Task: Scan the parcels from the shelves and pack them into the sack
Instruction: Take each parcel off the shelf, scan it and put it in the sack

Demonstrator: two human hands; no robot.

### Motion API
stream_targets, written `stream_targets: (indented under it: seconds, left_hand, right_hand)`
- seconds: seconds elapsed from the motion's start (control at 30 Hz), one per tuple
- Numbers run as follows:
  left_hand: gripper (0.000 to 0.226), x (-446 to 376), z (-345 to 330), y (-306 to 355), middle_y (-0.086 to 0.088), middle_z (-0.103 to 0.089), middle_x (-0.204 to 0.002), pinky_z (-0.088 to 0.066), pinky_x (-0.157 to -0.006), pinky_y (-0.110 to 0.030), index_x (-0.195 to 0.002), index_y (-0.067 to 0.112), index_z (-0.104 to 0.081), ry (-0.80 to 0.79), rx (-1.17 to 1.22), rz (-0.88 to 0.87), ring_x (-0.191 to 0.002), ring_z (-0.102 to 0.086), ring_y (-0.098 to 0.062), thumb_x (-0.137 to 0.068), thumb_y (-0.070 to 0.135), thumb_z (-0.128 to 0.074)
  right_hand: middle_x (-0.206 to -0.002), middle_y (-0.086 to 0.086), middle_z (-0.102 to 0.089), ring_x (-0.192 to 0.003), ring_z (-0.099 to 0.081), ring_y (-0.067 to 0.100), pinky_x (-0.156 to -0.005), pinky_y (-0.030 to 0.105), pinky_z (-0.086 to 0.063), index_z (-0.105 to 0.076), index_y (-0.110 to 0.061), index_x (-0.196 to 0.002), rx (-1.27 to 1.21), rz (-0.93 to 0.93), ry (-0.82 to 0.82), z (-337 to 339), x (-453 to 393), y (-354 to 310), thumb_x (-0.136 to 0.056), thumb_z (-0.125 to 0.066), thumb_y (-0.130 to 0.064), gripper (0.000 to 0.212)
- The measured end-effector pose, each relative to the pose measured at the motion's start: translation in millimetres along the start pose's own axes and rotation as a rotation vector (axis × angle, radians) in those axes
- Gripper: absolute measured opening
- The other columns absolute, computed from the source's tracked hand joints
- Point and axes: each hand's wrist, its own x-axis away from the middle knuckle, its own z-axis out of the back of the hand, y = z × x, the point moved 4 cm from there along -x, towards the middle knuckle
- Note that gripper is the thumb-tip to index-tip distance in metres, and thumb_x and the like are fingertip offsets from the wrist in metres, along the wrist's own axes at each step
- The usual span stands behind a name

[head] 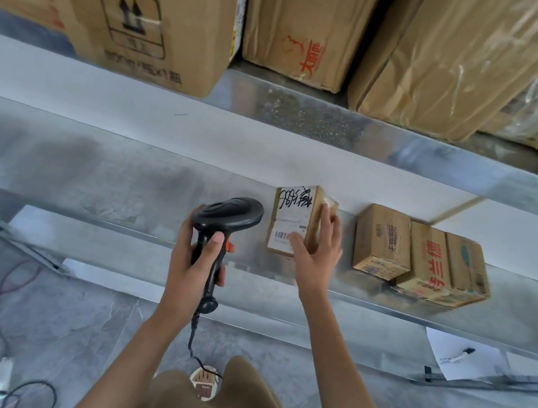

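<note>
Left hand (196, 256) grip wrapped round scanner (223, 221), aimed toward label. Right hand (318, 245) grip pinching small parcel (293, 214) on shelf (125, 183), label facing up for scan.

The right hand (318, 245) covers part of the small parcel's label (288, 227); big boxes (142, 13) are cut off on top.
</note>
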Motion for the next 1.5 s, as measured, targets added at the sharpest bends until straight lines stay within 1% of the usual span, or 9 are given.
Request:
stream_targets:
  seconds: [0.2, 0.33, 0.4, 0.57, 0.67, 0.73, 0.87, 1.03, 1.5]
  left_hand:
    - [0.056, -0.1, -3.0, -0.3, -0.018, -0.071, -0.096, -0.058, -0.065, -0.028, -0.142, 0.013, -0.044, 0.091, 0.032, -0.034, -0.071, -0.068, -0.026, -0.092, 0.033, -0.056]
    - [0.050, -6.2, -4.3, 1.0, -0.002, -0.073, -0.106, -0.058, -0.081, -0.026, -0.141, 0.022, -0.043, 0.160, 0.039, -0.011, -0.098, -0.071, -0.021, -0.095, 0.037, -0.056]
    - [0.050, -10.1, -4.3, 1.9, -0.006, -0.072, -0.111, -0.058, -0.090, -0.039, -0.140, 0.024, -0.043, 0.162, 0.057, -0.004, -0.105, -0.070, -0.029, -0.095, 0.042, -0.059]
    - [0.054, -14.2, -7.3, 4.9, -0.003, -0.074, -0.087, -0.061, -0.080, -0.037, -0.140, 0.016, -0.040, 0.142, 0.107, 0.001, -0.090, -0.072, -0.031, -0.093, 0.036, -0.056]
    - [0.056, -14.9, -6.0, 7.2, -0.006, -0.074, -0.088, -0.062, -0.078, -0.036, -0.141, 0.015, -0.041, 0.109, 0.132, 0.015, -0.090, -0.072, -0.028, -0.091, 0.036, -0.056]
    - [0.056, -14.5, -4.2, 10.2, -0.012, -0.074, -0.095, -0.061, -0.078, -0.035, -0.142, 0.014, -0.040, 0.090, 0.113, 0.009, -0.095, -0.073, -0.029, -0.093, 0.036, -0.056]
    - [0.056, -9.0, -1.4, 19.6, -0.008, -0.072, -0.094, -0.060, -0.065, -0.034, -0.144, 0.013, -0.038, -0.013, -0.001, -0.055, -0.076, -0.074, -0.031, -0.095, 0.036, -0.056]
    - [0.060, 5.5, -2.2, 21.9, -0.011, -0.068, -0.089, -0.055, -0.056, -0.032, -0.146, 0.021, -0.039, -0.154, -0.069, -0.103, -0.056, -0.060, -0.026, -0.093, 0.039, -0.060]
    - [0.068, 10.3, -4.7, 18.5, -0.006, -0.065, -0.083, -0.046, -0.052, -0.033, -0.148, 0.029, -0.036, -0.211, -0.163, -0.095, -0.054, -0.051, -0.024, -0.086, 0.047, -0.058]
  right_hand:
    - [-0.150, 0.004, -0.048, -0.126, -0.059, 0.019, -0.091, 0.031, -0.058, -0.040, -0.033, -0.151, -0.671, -0.146, -0.138, -8.5, 21.2, -8.7, -0.089, -0.071, -0.011, 0.072]
    - [-0.143, -0.001, -0.057, -0.125, -0.060, 0.016, -0.097, 0.035, -0.055, -0.035, -0.037, -0.152, -0.640, -0.142, -0.272, -19.0, 36.8, -19.5, -0.091, -0.070, -0.010, 0.075]
    - [-0.139, -0.004, -0.060, -0.124, -0.061, 0.016, -0.096, 0.035, -0.056, -0.030, -0.034, -0.154, -0.610, -0.112, -0.343, -21.7, 40.6, -25.7, -0.089, -0.071, -0.004, 0.082]
    - [-0.135, 0.012, -0.061, -0.114, -0.067, 0.021, -0.079, 0.030, -0.059, -0.029, -0.018, -0.150, -0.571, -0.013, -0.430, -21.0, 36.6, -38.7, -0.082, -0.068, 0.017, 0.085]
    - [-0.142, 0.005, -0.054, -0.128, -0.057, 0.025, -0.097, 0.046, -0.054, -0.028, -0.033, -0.152, -0.413, 0.005, -0.313, -23.1, 31.3, -34.5, -0.078, -0.084, -0.009, 0.096]
    - [-0.151, 0.000, -0.037, -0.140, -0.037, 0.025, -0.113, 0.056, -0.035, -0.014, -0.043, -0.156, -0.172, 0.070, -0.155, -22.7, 26.6, -32.3, -0.068, -0.088, -0.039, 0.115]
    - [-0.165, 0.008, 0.000, -0.143, -0.012, 0.022, -0.113, 0.049, -0.018, -0.002, -0.051, -0.152, 0.086, 0.202, 0.104, -7.9, 17.7, -41.8, -0.075, -0.085, -0.026, 0.116]
    - [-0.165, 0.016, 0.002, -0.140, -0.017, 0.033, -0.112, 0.053, -0.023, -0.002, -0.044, -0.152, 0.194, 0.315, 0.331, 3.5, 8.5, -38.3, -0.079, -0.080, -0.038, 0.108]
    - [-0.165, 0.018, 0.001, -0.138, -0.021, 0.036, -0.112, 0.053, -0.026, -0.003, -0.042, -0.153, 0.206, 0.322, 0.362, 10.9, 6.5, -26.4, -0.079, -0.081, -0.041, 0.108]
